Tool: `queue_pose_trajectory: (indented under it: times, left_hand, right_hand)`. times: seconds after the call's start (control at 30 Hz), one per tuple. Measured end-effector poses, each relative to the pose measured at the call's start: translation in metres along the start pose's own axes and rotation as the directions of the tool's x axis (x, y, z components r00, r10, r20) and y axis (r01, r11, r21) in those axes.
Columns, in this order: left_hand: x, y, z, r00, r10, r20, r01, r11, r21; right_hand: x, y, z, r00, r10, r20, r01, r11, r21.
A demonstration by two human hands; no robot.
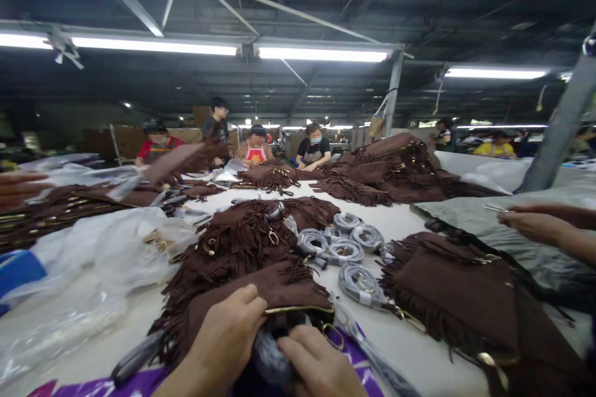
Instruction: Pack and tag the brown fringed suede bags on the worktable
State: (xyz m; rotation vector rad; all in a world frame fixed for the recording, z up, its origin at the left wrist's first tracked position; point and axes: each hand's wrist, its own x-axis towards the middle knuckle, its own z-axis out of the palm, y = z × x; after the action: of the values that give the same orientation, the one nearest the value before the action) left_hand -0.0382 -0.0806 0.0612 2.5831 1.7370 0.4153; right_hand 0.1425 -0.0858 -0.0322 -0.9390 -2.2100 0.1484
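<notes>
My left hand is closed on the zipped edge of a brown fringed bag near the front of the table. At the mouth of that bag, my right hand grips a grey wrapped coil, which is slightly blurred. The bag's gold zipper lies open above the coil. A gold clasp hangs at its right corner. Behind it are more fringed brown bags. Several grey wrapped coils lie to the right of them.
Brown bags lie at the right, beside another person's hands. Clear plastic bags and a blue object are at the left. People work across the white table. Purple plastic lies in front.
</notes>
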Motion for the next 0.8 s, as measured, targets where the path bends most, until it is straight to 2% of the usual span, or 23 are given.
queue_pose_trajectory:
  times: [0.1, 0.2, 0.27, 0.33, 0.4, 0.47, 0.57, 0.63, 0.7, 0.8]
  left_hand:
    - [-0.005, -0.001, 0.011, 0.999, 0.023, -0.034, -0.022, 0.999, 0.028]
    - [-0.008, -0.015, 0.021, 0.989, 0.026, -0.143, -0.03, 0.999, -0.021]
    - [-0.01, -0.027, 0.029, 0.978, 0.06, -0.201, -0.078, 0.993, -0.083]
    - [-0.014, -0.038, 0.037, 0.962, 0.085, -0.259, -0.117, 0.987, -0.112]
    - [-0.016, -0.043, 0.04, 0.947, 0.078, -0.311, -0.12, 0.986, -0.116]
    - [-0.016, -0.042, 0.037, 0.946, 0.046, -0.32, -0.096, 0.985, -0.141]
    - [-0.008, -0.037, 0.02, 0.966, -0.033, -0.255, -0.036, 0.964, -0.263]
    - [-0.002, -0.036, 0.006, 0.975, -0.066, -0.213, -0.008, 0.943, -0.333]
    - [0.001, -0.037, -0.004, 0.98, -0.078, -0.183, 0.016, 0.948, -0.318]
    - [0.0, -0.037, -0.005, 0.991, -0.107, -0.079, 0.097, 0.987, -0.127]
  right_hand:
    - [0.039, 0.0, 0.02, 0.992, 0.067, 0.103, -0.043, 0.975, -0.22]
    - [0.069, -0.002, 0.047, 0.989, 0.069, 0.132, -0.034, 0.966, -0.255]
    - [0.076, -0.001, 0.062, 0.988, 0.018, 0.151, 0.02, 0.97, -0.243]
    - [0.072, 0.001, 0.065, 0.985, -0.043, 0.167, 0.081, 0.97, -0.23]
    - [0.06, 0.004, 0.055, 0.98, -0.107, 0.169, 0.143, 0.966, -0.218]
    - [0.049, 0.006, 0.036, 0.964, -0.186, 0.192, 0.22, 0.96, -0.175]
    - [0.04, 0.006, 0.007, 0.924, -0.295, 0.244, 0.322, 0.944, -0.075]
    - [0.036, 0.007, -0.004, 0.91, -0.342, 0.235, 0.367, 0.927, -0.073]
    - [0.032, 0.012, -0.008, 0.919, -0.333, 0.213, 0.366, 0.919, -0.144]
    - [0.027, 0.018, -0.007, 0.949, -0.211, 0.235, 0.269, 0.929, -0.253]
